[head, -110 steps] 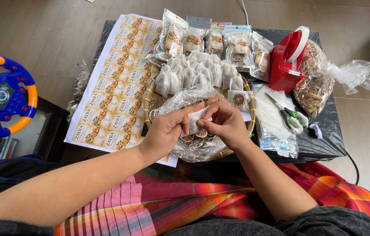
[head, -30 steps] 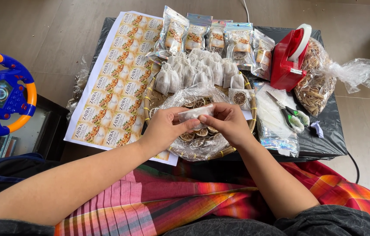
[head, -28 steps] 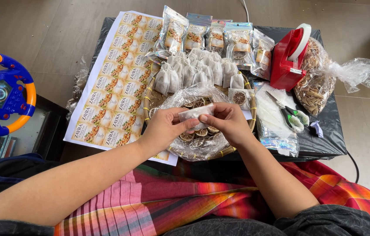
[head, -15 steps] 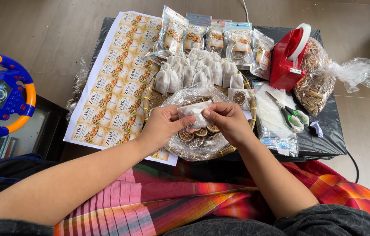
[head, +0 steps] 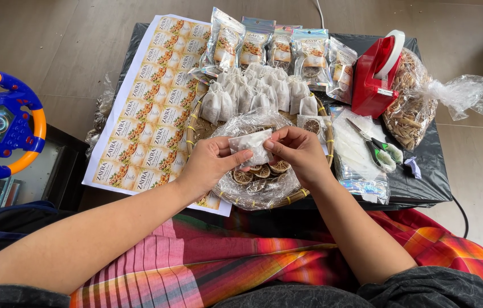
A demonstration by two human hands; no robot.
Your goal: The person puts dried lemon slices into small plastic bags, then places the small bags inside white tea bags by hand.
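The low black-covered bench is sitting crowded almost to every edge: a white sheet of printed labels is overhanging its left and near edges, a row of shiny sealed snack pouches is lining the far edge, and a red tape dispenser with a clear bag of brown pieces is filling the right side. Green-handled scissors are lying on flat clear pouches near the right edge. The only free room is lying over the round woven tray at the near middle, where both hands are working.

A small white paper sachet is hanging just above a clear plastic bag of dried citrus slices resting in the tray, with a pile of white filled sachets behind it. The left hand is pinching the sachet's left edge between thumb and fingers, the other fingers curling in. The right hand is gripping its right top corner the same way, fingers closed.
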